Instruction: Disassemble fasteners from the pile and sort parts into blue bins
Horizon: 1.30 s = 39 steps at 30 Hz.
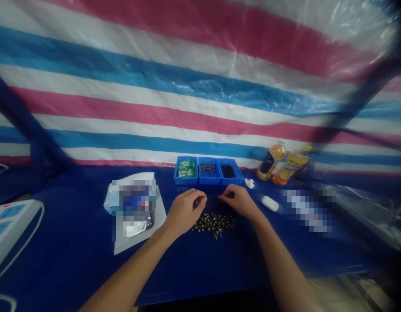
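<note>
My left hand (186,209) is held over the blue table with thumb and fingertips pinched together. Facing it a short way to the right, my right hand (241,201) makes a similar pinch. Anything between the fingertips of either hand is too small to make out. Just below both hands lies a loose pile of small brass-and-dark metal screw-like pieces (215,223). Behind the hands stand three blue bins in a row: the left bin (186,181) holds green-and-white packets, the middle bin (209,177) small metal pieces, the right bin (233,178) small black pieces.
White paper (122,245) with blurred items lies at the left, and a white power strip (16,229) at the far left. To the right are a crumpled tissue (249,183), a white oval case (269,203) and two drink bottles (271,162). A striped sheet (154,108) hangs behind.
</note>
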Motion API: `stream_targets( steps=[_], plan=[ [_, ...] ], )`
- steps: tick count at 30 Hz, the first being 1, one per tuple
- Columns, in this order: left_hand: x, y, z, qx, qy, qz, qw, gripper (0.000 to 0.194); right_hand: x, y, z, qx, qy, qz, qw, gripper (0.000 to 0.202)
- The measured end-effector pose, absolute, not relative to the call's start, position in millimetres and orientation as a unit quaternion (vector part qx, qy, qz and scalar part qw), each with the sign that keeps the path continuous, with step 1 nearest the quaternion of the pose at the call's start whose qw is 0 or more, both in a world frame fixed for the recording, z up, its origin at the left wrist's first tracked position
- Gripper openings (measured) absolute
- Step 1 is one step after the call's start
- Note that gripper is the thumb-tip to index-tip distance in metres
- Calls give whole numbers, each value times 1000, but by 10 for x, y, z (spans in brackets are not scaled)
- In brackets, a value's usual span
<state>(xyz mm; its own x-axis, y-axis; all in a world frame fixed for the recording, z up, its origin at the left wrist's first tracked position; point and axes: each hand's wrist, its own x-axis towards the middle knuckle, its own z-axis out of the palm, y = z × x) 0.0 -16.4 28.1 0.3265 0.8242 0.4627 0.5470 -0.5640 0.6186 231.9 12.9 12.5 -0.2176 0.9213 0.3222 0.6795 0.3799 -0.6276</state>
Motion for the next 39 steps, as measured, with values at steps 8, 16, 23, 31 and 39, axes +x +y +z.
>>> stream_targets(
  steps=[8, 16, 23, 31, 39],
  plan=[
    [8, -153, 267, 795, 432, 389, 173, 16, 2357, 125, 209, -595, -642, 125, 467, 37],
    [6, -156, 267, 794, 440, 382, 170, 17, 2376, 179, 71, -583, -719, 165, 342, 23],
    [11, -152, 265, 798, 438, 378, 169, 16, 2233, 103, 20, -570, -779, 135, 221, 24],
    [18, -151, 247, 801, 443, 368, 167, 17, 2141, 87, 25, -519, -801, 171, 243, 7],
    [23, -122, 204, 804, 451, 353, 157, 18, 2027, 4, 172, -444, -763, 294, 368, 19]
  ],
)
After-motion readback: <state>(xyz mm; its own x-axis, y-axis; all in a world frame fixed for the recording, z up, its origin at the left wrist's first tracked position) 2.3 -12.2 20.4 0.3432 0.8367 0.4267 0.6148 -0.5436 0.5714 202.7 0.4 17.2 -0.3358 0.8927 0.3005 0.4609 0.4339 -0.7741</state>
